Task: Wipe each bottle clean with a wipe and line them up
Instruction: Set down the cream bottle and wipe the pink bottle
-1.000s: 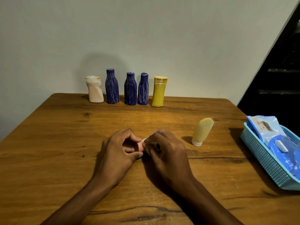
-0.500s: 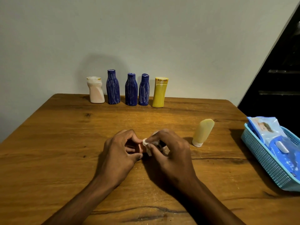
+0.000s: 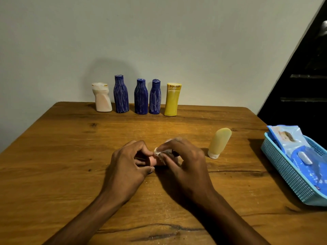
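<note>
I count five plastic bottles (image 3: pixel 139 97) lined up at the wall, my left hand's (image 3: pixel 130 167) fingers gripping a small pinkish bottle (image 3: pixel 153 160) while my right hand's (image 3: pixel 184 163) fingers pinch the white wipe (image 3: pixel 159 152) on it, and the pale yellow tube (image 3: pixel 219 143) left, I judge.

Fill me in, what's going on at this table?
A person is wiping a small pinkish bottle at mid-table: the left hand grips it while the right hand pinches a white wipe against it. Five bottles already stand in a row at the far edge: a white one, three blue and a yellow one. A pale yellow tube stands on its cap to the right, apart from the row. A pack of wipes sits in the blue basket.
</note>
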